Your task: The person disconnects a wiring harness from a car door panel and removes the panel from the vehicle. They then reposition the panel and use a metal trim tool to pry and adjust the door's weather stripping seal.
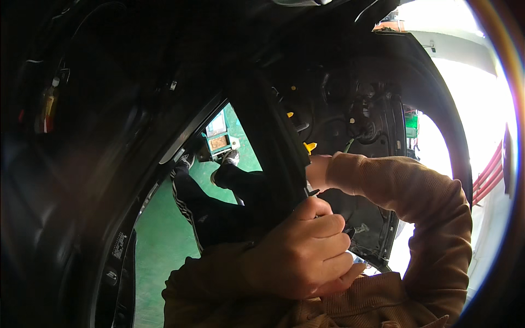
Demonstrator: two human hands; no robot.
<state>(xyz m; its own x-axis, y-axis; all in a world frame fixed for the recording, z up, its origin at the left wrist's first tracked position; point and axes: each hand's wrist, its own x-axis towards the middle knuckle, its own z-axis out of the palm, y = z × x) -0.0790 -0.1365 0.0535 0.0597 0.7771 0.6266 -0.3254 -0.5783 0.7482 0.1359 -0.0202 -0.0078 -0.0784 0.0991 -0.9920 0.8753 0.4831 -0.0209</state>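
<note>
A long black door trim panel (pixel 276 158) stands almost edge-on in front of me, with yellow clips (pixel 310 147) along its right side. My left hand (pixel 314 249) is closed around the panel's near edge, knuckles up. Just above its thumb a small dark pointed piece (pixel 312 192) sticks out. Farther off, my right hand (pixel 317 173) reaches in from the right against the panel's back side. Its fingers are hidden behind the panel's edge, so their grip does not show. Behind my right arm is the dark inner face of a car door (pixel 377 128).
Dark car bodywork (pixel 109 218) curves along the left. Through the gap, green floor (pixel 158 262) and my feet (pixel 231 157) show beside a small case (pixel 217 139) with compartments. A bottle (pixel 49 106) stands at far left. Red hoses (pixel 486 175) hang at the right.
</note>
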